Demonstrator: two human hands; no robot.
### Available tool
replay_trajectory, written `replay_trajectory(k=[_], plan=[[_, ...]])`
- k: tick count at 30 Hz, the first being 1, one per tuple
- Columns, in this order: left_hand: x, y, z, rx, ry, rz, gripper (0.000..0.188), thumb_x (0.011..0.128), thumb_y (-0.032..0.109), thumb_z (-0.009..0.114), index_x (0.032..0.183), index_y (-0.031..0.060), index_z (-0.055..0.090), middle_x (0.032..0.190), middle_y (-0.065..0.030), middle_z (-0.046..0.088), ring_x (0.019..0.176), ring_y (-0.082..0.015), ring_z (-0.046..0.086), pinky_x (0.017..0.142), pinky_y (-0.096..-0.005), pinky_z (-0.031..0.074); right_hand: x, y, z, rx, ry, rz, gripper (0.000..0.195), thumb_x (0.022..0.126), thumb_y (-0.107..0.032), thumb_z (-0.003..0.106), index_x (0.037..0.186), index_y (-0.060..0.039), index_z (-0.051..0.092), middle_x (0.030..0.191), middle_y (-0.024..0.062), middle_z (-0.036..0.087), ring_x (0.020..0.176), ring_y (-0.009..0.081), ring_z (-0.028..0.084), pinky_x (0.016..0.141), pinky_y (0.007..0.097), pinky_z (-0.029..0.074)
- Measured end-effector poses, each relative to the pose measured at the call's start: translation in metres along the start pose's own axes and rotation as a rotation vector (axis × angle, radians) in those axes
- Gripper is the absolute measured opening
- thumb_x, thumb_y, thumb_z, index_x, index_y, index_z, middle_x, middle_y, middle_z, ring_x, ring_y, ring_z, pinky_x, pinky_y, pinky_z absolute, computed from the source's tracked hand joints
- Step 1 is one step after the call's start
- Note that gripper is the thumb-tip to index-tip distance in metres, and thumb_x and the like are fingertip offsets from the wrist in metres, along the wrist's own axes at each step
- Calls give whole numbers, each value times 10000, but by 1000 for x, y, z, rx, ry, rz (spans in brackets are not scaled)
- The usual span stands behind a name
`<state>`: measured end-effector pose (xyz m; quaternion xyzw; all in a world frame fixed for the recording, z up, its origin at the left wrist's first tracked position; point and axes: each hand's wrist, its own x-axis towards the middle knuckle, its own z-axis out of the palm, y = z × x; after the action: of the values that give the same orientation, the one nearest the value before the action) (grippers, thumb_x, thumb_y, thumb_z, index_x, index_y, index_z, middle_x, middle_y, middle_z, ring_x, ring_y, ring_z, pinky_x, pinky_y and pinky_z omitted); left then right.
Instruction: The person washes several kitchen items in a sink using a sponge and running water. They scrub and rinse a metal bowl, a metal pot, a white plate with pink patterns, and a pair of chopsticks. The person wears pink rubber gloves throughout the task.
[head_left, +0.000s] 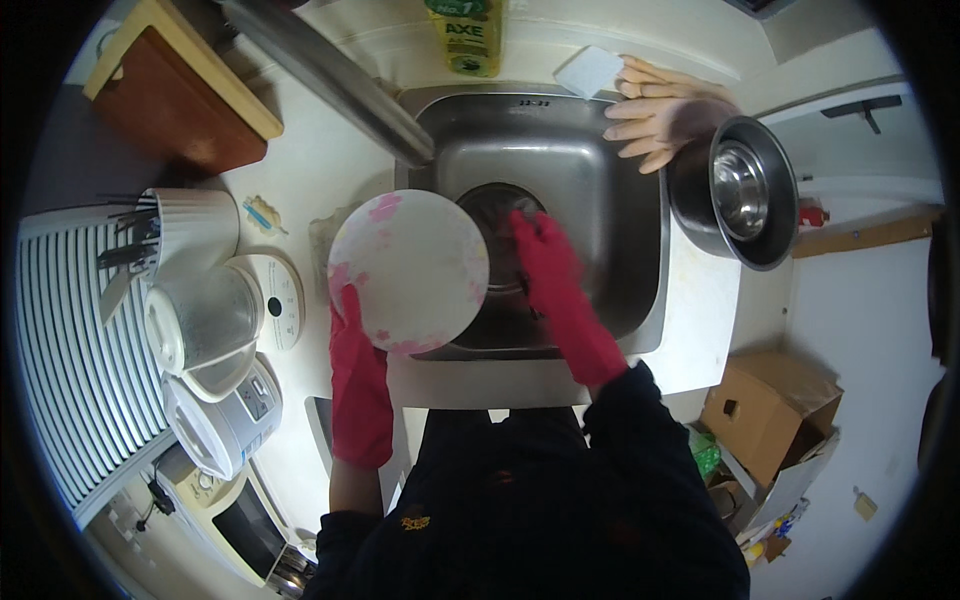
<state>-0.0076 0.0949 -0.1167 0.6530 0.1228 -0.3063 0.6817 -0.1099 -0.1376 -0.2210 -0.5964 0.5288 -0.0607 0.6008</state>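
Both of my hands wear pink-red rubber gloves. My left hand (352, 330) grips a round white plate (412, 270) by its lower left rim, with the thumb on the face that shows. Pink flowers decorate the plate's edge, and it is held up over the left side of the stainless steel sink (615, 247). Inside the basin, my right hand (547, 251) is lowered with its fingers bent over a dark round vessel (487, 210). Blur hides whether those fingers hold anything. The plate covers part of the vessel.
A metal faucet pipe (337, 82) slants in from the upper left. Behind the sink stands a yellow AXE bottle (472, 37). Pale gloves (660, 120), a white sponge (589, 71) and a metal pot (694, 195) lie rightward. A clear-walled kettle (206, 315) stands left.
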Motion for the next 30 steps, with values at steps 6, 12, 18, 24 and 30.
replay_trajectory(k=[6, 12, 18, 24, 30], plan=[[14, -19, 23, 215, -120, 74, 597, 1004, 493, 384, 1496, 164, 302, 1443, -78, 412, 1284, -246, 441, 918, -383, 468, -72, -78, -27, 53, -188, -428, 423, 892, -267, 657, 1225, -13, 594, 1038, 205, 623, 984, 351, 591, 884, 410, 461], [21, -25, 60, 81, -218, -70, 566, 1029, 430, 370, 1484, 96, 322, 1437, -100, 427, 1308, -224, 408, 1083, -331, 336, -46, -29, 17, -534, 96, -849, 447, 904, -148, 604, 1303, 31, 511, 1168, 230, 561, 1050, 370, 552, 920, 425, 440], [50, -56, 97, -143, -329, 51, 506, 1039, 377, 381, 1458, 93, 378, 1406, -85, 460, 1295, -200, 419, 1097, -309, 311, -8, 8, 44, -315, -18, -911, 404, 902, -118, 585, 1282, 8, 532, 1176, 224, 586, 1109, 379, 550, 963, 407, 436], [72, -79, 81, -141, -231, -1, 497, 1030, 367, 411, 1442, 90, 396, 1392, -81, 464, 1259, -198, 439, 1084, -322, 327, -32, -6, 11, -435, -204, -99, 287, 919, -175, 613, 1187, -72, 626, 1032, 195, 661, 972, 343, 636, 847, 400, 483], [73, -91, 85, -199, -283, -19, 488, 1027, 357, 422, 1436, 91, 413, 1419, -80, 445, 1291, -202, 427, 1091, -320, 317, 57, 21, 33, 38, 67, -543, 316, 889, -54, 573, 1204, -39, 590, 1101, 159, 605, 1029, 293, 574, 873, 357, 463]])
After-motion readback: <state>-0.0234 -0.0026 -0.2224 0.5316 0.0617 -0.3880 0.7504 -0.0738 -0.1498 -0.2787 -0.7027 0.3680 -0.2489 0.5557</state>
